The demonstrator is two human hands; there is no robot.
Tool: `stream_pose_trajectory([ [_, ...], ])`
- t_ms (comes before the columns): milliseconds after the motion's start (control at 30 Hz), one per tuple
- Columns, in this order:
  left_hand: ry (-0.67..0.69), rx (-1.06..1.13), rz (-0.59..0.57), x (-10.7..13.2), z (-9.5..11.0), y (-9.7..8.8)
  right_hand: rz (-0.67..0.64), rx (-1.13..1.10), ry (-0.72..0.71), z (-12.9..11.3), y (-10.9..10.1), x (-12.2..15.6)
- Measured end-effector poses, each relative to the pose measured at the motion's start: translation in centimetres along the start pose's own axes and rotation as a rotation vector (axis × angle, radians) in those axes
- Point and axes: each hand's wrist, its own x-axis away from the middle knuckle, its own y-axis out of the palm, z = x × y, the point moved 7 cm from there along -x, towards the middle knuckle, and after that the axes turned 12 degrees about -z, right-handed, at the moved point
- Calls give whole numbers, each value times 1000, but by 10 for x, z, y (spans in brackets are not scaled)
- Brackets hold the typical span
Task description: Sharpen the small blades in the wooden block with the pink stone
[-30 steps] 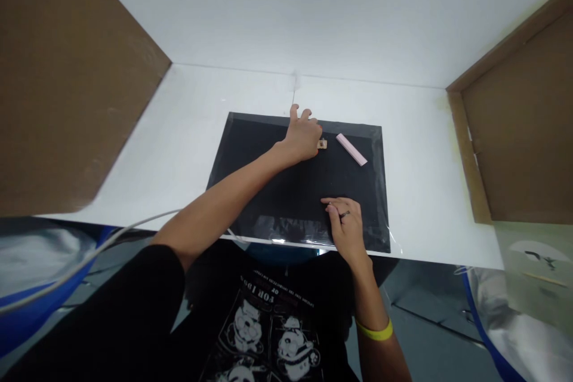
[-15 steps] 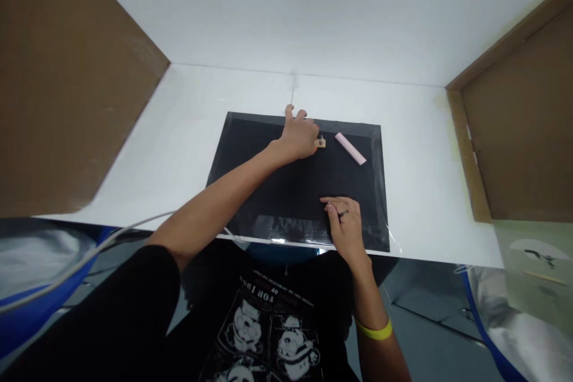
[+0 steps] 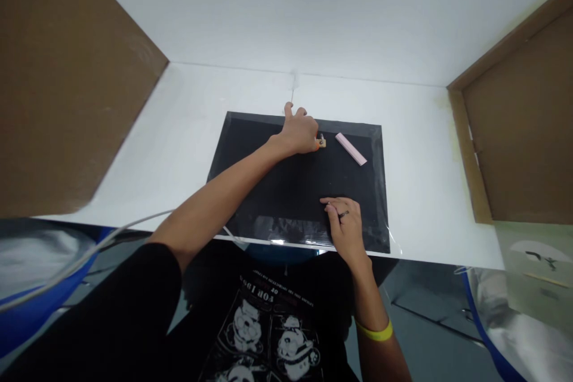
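Note:
My left hand [image 3: 301, 133] reaches over the far part of a black mat [image 3: 286, 182]. Its thumb side is closed on a small tan piece with a metal fitting [image 3: 322, 142]. A bit of orange shows beside that piece; the rest is hidden behind the hand, so its kind cannot be made out. The outer fingers of this hand stick out toward the wall. My right hand [image 3: 345, 219] rests on the mat's near right part, index finger stretched to the left, a dark ring on one finger, nothing visible in it. Right of my left hand lies a pale pink strip [image 3: 351, 149].
The white table [image 3: 425, 179] runs back to a white wall [image 3: 286, 18]. Brown panels stand at the left [image 3: 76, 89] and right [image 3: 523, 113]. A pale cable [image 3: 129, 227] crosses the table's front edge near my left arm.
My left hand has shifted very slightly, and more orange shows beside the small tan piece. My right hand and the pink strip stay where they were.

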Motion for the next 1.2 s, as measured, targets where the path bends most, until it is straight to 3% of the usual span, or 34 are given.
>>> stream_pose_trajectory([
  [267,-47,-33,-248,-15,0,-12,4,16,-16,1,1,0],
  [467,-127,28,-424,-35,-11,-16,12,24,-30,-1,0,0],
  [1200,-63,17,-291,-24,-1,-9,19,37,-38,1,0,0],
])
